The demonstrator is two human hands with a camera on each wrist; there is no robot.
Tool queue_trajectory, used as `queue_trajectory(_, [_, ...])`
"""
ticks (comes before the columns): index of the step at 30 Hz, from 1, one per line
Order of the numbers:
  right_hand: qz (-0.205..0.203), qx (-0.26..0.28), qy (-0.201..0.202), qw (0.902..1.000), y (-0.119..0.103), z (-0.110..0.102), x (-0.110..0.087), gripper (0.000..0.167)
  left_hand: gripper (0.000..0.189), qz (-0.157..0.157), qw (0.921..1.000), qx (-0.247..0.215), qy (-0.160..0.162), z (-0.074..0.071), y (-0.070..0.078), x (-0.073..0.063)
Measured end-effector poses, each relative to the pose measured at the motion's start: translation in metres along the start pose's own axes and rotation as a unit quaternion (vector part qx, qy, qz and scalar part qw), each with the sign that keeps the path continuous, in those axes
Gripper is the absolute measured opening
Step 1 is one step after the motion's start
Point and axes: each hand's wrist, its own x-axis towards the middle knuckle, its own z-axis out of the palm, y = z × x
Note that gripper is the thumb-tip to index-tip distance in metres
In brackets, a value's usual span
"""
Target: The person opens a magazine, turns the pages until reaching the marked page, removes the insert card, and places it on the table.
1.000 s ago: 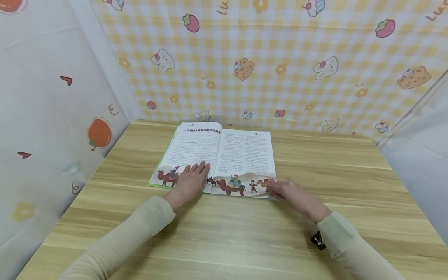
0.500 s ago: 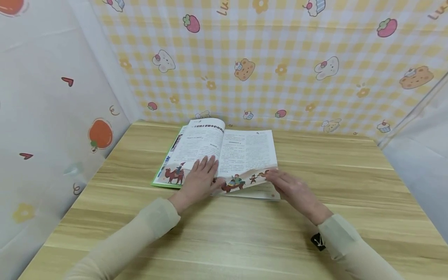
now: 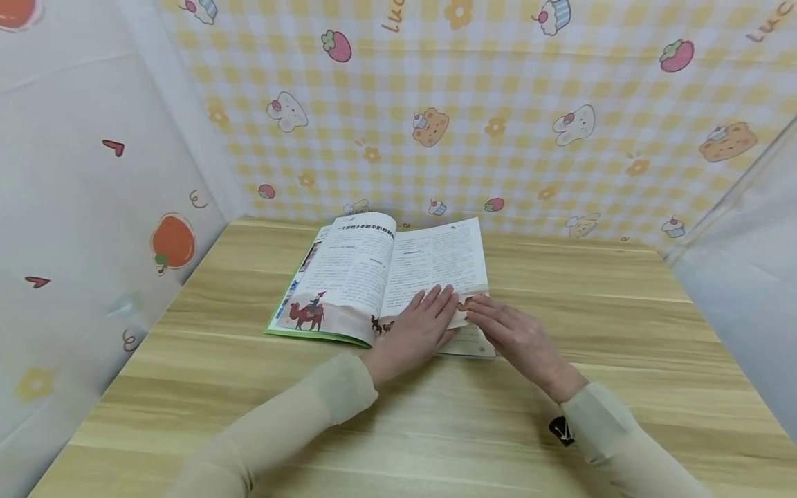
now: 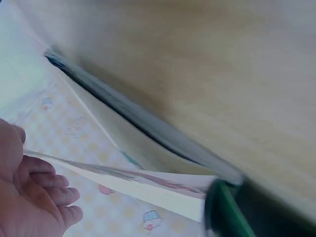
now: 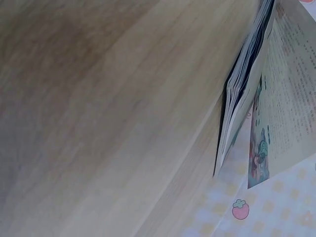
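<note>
An open magazine [image 3: 355,270] lies on the table, its pages printed with text and camels along the bottom. My right hand [image 3: 523,342] pinches the lower outer corner of the right page [image 3: 436,252], which is raised off the pages beneath. In the right wrist view the lifted page [image 5: 289,108] stands apart from the stack; the right hand is out of that view. My left hand [image 3: 416,332], fingers extended, lies across the lower part of the same page beside the right fingertips. In the left wrist view the left hand [image 4: 34,197] shows near the raised page's edge.
The wooden table [image 3: 398,429] extends around the magazine. A yellow checked cloth [image 3: 498,152] with cartoon prints hangs behind it, and a white printed cloth [image 3: 81,207] stands at the left. A black item [image 3: 562,430] shows at the right sleeve's cuff.
My left hand has moved right, from the left page across the spine onto the right page. My right hand has lifted the right page's corner, exposing the page below.
</note>
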Motion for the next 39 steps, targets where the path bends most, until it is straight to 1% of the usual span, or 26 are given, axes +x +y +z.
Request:
queue_trajectory(2, [-0.004,-0.004,0.004,1.0000,-0.001,0.001,0.000,0.042,0.053,0.005,0.9994,0.027,0.019,-0.001,0.002,0.003])
queue_trajectory(4, [-0.007,-0.011,0.010,0.9999,-0.001,0.000,0.001,0.042,0.052,0.006,0.9986,0.044,0.031,-0.002,0.004,0.005])
queue_trajectory(7, [-0.012,-0.023,0.019,0.9995,-0.002,0.000,0.003,0.041,0.051,0.005,0.9979,0.049,0.043,-0.004,0.004,0.006])
queue_trajectory(10, [-0.009,-0.025,0.036,0.9990,-0.001,0.000,0.005,0.039,0.049,-0.002,0.9977,0.030,0.061,-0.007,0.002,0.005])
queue_trajectory(12, [0.002,-0.018,0.055,0.9983,0.000,-0.001,0.006,0.036,0.049,-0.009,0.9964,0.010,0.083,-0.010,-0.001,0.003])
queue_trajectory(16, [0.043,0.019,0.092,0.9946,0.003,0.000,0.004,0.033,0.050,-0.036,0.9921,-0.016,0.119,-0.017,-0.014,0.001])
queue_trajectory(18, [0.065,0.042,0.088,0.9931,0.005,0.000,0.001,0.033,0.050,-0.054,0.9905,-0.030,0.123,-0.021,-0.023,-0.002])
queue_trajectory(19, [0.076,0.053,0.077,0.9927,0.006,0.001,-0.001,0.033,0.052,-0.063,0.9900,-0.035,0.121,-0.022,-0.028,-0.004])
queue_trajectory(21, [0.098,0.073,0.034,0.9919,0.007,0.002,-0.005,0.028,0.054,-0.081,0.9880,-0.049,0.122,-0.024,-0.039,-0.008])
queue_trajectory(22, [0.109,0.081,0.005,0.9907,0.007,0.002,-0.007,0.027,0.054,-0.092,0.9871,-0.055,0.118,-0.024,-0.044,-0.011])
queue_trajectory(24, [0.132,0.095,-0.065,0.9844,0.007,0.004,-0.012,0.032,0.057,-0.114,0.9858,-0.059,0.108,-0.023,-0.055,-0.017])
queue_trajectory(26, [0.150,0.113,-0.135,0.9729,0.007,0.006,-0.015,0.041,0.057,-0.144,0.9841,-0.064,0.082,-0.021,-0.066,-0.023])
queue_trajectory(27, [0.159,0.121,-0.166,0.9657,0.007,0.007,-0.016,0.044,0.057,-0.160,0.9830,-0.063,0.063,-0.020,-0.071,-0.026])
queue_trajectory(29, [0.173,0.142,-0.215,0.9505,0.007,0.009,-0.018,0.048,0.058,-0.189,0.9795,-0.064,0.024,-0.017,-0.080,-0.031])
queue_trajectory(31, [0.184,0.159,-0.247,0.9379,0.007,0.010,-0.020,0.050,0.056,-0.215,0.9743,-0.065,-0.015,-0.012,-0.088,-0.036])
queue_trajectory(34, [0.194,0.168,-0.273,0.9272,0.007,0.012,-0.021,0.053,0.055,-0.234,0.9688,-0.067,-0.048,-0.005,-0.098,-0.044])
queue_trajectory(36, [0.198,0.169,-0.284,0.9229,0.007,0.012,-0.022,0.054,0.054,-0.237,0.9674,-0.068,-0.056,-0.001,-0.103,-0.048])
queue_trajectory(39, [0.201,0.170,-0.305,0.9153,0.007,0.012,-0.022,0.053,0.057,-0.234,0.9682,-0.069,-0.058,0.005,-0.108,-0.054])
